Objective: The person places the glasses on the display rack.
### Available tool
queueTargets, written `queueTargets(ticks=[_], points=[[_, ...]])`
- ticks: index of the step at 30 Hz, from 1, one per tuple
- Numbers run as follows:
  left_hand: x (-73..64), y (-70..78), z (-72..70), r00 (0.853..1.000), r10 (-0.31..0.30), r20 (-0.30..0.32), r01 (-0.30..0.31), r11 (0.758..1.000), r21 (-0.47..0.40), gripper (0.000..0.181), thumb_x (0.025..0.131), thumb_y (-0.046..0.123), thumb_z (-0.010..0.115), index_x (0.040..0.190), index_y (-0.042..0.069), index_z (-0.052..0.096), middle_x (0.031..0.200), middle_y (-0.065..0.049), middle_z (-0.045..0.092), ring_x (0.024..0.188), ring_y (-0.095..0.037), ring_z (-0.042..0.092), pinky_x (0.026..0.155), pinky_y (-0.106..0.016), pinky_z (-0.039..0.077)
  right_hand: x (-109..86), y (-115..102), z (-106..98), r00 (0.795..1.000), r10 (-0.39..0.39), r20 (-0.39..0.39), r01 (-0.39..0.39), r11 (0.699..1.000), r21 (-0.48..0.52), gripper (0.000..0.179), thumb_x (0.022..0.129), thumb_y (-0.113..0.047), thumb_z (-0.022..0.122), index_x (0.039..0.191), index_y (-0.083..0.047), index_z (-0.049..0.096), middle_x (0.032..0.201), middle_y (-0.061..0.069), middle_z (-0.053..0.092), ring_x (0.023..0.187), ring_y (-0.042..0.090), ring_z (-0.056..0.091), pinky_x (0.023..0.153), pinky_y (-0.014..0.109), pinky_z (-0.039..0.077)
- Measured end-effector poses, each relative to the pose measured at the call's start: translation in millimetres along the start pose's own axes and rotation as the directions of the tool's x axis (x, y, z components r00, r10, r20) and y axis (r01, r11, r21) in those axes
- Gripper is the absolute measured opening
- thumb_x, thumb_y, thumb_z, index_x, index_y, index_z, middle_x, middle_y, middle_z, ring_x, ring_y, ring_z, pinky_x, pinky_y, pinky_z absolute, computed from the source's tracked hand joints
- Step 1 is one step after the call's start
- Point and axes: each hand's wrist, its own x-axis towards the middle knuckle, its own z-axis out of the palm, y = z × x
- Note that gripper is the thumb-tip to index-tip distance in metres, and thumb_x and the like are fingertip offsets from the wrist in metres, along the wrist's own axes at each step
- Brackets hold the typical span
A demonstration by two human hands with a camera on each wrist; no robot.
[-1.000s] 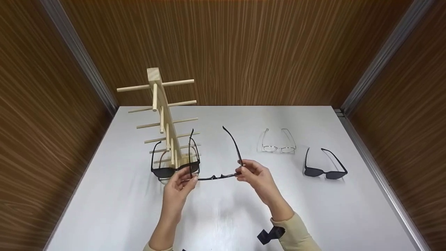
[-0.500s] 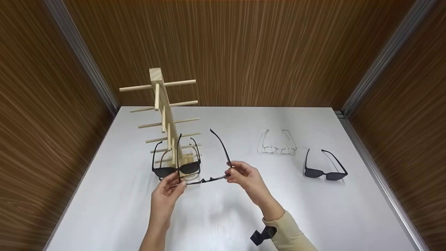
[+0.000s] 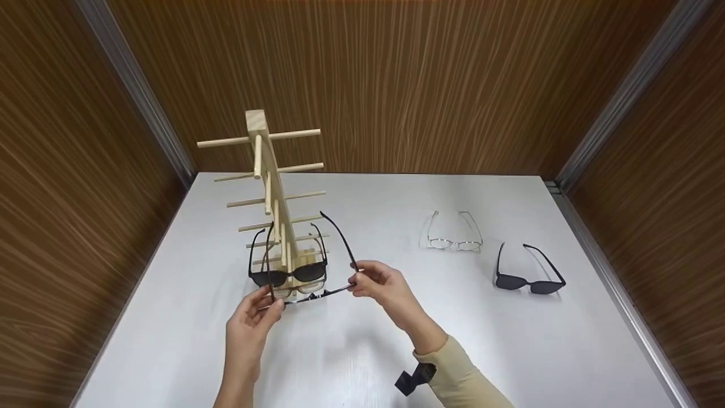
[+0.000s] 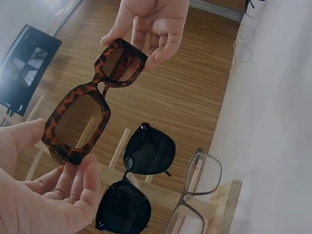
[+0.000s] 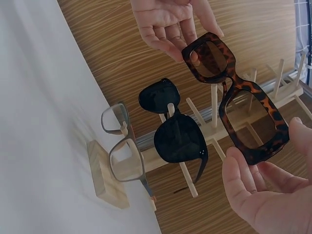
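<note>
Tortoiseshell sunglasses [image 4: 80, 119] with brown lenses are held up by both hands, their temples unfolded and pointing away toward the rack in the head view. My left hand [image 3: 249, 323] pinches the left end of the frame between thumb and fingers. At the opposite end, my right hand [image 3: 385, 292] pinches the corner by the hinge. Just beyond stands a wooden peg rack [image 3: 256, 122]. Black sunglasses [image 5: 180, 139] hang on one of its lower pegs, and grey-framed clear glasses [image 5: 127, 161] sit beneath them, near the rack's base [image 5: 105, 175].
Thin metal-framed glasses [image 3: 469, 246] lie on the white table [image 3: 391, 221] to the right, temples unfolded. Farther right is another pair of black sunglasses [image 3: 545, 287]. Wood-grain panels [image 3: 430, 85] enclose the table at the back and sides. The rack's upper pegs stick out both ways.
Both hands have shifted left with the tortoiseshell sunglasses, which now overlap the rack's lower part in the head view. The other glasses keep their places.
</note>
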Motion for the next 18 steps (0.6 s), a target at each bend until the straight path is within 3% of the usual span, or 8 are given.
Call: queueTargets(ticks=[7,18], points=[[5.2,8.5,-9.1,0.999,0.020,-0.047,-0.020,1.000,0.002,0.044,0.086,0.011,0.067,0.126,-0.002,0.052,0.110,-0.019,0.056,0.088,-0.015,0.060,0.076,-0.023,0.051,12.8,-4.7,13.5,1.000,0.004,0.008,-0.004,1.000,-0.003,0.044,0.090,-0.016,0.063,0.123,0.009,0.049,0.096,0.011,0.062,0.089,0.023,0.063,0.083,0.037,0.051],[20.2,20.5,-19.5,0.997,0.029,-0.065,-0.027,0.999,0.036,0.046,0.087,0.020,0.067,0.126,0.000,0.053,0.105,-0.012,0.059,0.087,-0.016,0.061,0.076,-0.024,0.051,29.0,-6.9,29.3,0.999,0.036,-0.020,-0.036,0.999,0.003,0.045,0.091,-0.021,0.061,0.124,0.008,0.049,0.102,0.024,0.059,0.082,0.023,0.066,0.078,0.037,0.053]])
